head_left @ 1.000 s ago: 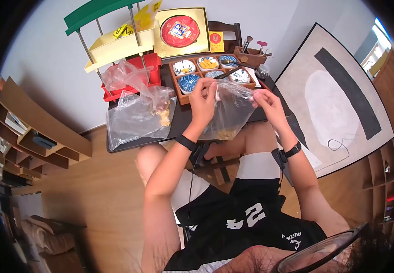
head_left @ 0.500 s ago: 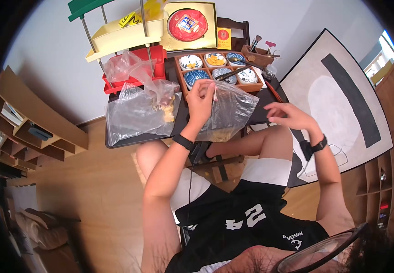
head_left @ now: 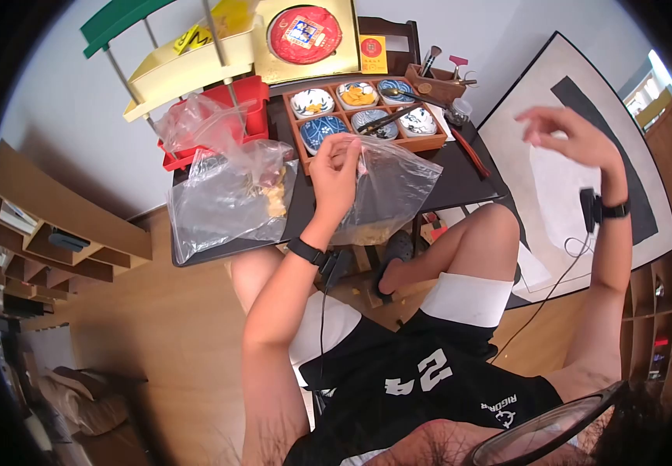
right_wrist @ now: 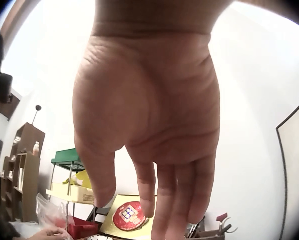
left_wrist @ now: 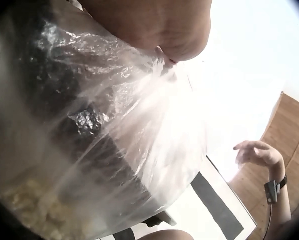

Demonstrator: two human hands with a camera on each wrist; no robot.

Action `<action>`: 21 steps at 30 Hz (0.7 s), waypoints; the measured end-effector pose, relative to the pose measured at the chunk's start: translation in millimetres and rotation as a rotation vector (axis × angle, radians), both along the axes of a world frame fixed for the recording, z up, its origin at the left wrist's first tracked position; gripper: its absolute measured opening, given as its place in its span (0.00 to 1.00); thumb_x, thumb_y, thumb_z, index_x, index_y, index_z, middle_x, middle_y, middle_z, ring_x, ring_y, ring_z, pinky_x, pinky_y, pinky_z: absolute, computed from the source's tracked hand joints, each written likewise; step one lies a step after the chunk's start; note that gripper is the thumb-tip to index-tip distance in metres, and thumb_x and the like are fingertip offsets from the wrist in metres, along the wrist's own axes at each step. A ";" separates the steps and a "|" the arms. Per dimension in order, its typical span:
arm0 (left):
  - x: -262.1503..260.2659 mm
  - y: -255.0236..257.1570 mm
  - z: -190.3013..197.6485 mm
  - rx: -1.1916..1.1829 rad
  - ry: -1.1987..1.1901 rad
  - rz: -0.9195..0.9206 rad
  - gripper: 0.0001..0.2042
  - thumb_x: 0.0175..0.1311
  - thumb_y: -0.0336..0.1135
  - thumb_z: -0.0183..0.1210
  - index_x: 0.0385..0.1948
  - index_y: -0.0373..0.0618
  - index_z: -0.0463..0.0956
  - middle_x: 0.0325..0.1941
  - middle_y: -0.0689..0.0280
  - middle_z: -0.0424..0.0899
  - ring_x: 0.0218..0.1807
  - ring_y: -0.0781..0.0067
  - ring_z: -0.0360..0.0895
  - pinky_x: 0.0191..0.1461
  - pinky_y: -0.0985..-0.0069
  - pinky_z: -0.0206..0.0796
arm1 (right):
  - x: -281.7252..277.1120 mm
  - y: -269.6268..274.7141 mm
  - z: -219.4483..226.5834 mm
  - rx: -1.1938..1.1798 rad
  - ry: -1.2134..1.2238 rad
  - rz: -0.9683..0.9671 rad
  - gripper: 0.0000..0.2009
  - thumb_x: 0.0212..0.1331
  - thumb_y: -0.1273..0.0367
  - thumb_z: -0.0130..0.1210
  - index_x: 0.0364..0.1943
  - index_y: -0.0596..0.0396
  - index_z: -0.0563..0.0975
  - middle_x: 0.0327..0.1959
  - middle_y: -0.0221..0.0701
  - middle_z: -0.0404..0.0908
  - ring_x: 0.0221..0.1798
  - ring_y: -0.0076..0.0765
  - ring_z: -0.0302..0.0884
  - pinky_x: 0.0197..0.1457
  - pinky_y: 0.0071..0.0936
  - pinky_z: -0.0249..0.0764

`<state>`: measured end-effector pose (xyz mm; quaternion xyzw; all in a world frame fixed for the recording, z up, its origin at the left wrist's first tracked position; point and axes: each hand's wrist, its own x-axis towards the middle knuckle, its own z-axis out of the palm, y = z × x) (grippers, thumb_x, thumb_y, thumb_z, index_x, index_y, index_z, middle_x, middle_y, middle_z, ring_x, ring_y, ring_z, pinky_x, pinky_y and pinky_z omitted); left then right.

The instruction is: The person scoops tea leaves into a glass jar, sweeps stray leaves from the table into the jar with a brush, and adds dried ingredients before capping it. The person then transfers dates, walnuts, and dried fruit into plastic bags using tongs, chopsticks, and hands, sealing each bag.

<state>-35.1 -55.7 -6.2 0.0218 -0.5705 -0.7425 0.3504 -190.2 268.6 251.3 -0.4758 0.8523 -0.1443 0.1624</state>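
My left hand (head_left: 334, 175) pinches the top edge of a clear plastic bag (head_left: 394, 182), which hangs at the table's front edge. Yellowish pieces (left_wrist: 39, 210) lie in the bottom of that bag, seen through the film in the left wrist view. Off to the right, my right hand (head_left: 569, 136) is raised in the air, well apart from the bag, holding nothing. Its fingers stretch out loosely in the right wrist view. Left of my left hand, another clear bag (head_left: 219, 210) lies flat on the table, with pale yellow pieces (head_left: 275, 198) by its right side.
A wooden divided tray (head_left: 336, 158) with several small patterned bowls stands behind the bag. A tiered rack with a red bin (head_left: 247, 105) is at the back left. A gold box (head_left: 348, 46) and a wooden holder (head_left: 441, 87) stand behind. A framed picture (head_left: 623, 225) leans at right.
My right hand has let go of the bag's right corner and swung up and out to the right. The left hand still pinches the bag in nearly the same spot.
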 end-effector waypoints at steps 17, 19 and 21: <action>-0.2 -12.1 11.3 0.118 -0.096 0.141 0.08 0.77 0.33 0.57 0.50 0.41 0.73 0.37 0.67 0.84 0.28 0.77 0.84 0.22 0.81 0.73 | 2.6 -117.6 -154.8 -0.337 -0.312 0.020 0.14 0.65 0.60 0.68 0.40 0.60 0.84 0.31 0.26 0.84 0.33 0.19 0.77 0.39 0.21 0.75; 1.4 -11.7 9.3 0.128 -0.112 0.150 0.08 0.78 0.33 0.56 0.50 0.41 0.73 0.37 0.68 0.83 0.29 0.77 0.84 0.22 0.80 0.75 | -3.3 -114.5 -162.8 -0.344 -0.336 0.056 0.15 0.65 0.59 0.68 0.39 0.60 0.85 0.30 0.27 0.84 0.32 0.19 0.76 0.38 0.20 0.75; 2.4 -14.0 7.2 0.170 -0.096 0.135 0.09 0.77 0.33 0.57 0.51 0.41 0.73 0.38 0.67 0.84 0.31 0.76 0.85 0.22 0.80 0.76 | -6.2 -115.9 -171.6 -0.498 -0.559 0.022 0.12 0.66 0.63 0.67 0.39 0.60 0.85 0.29 0.25 0.83 0.31 0.18 0.76 0.37 0.19 0.74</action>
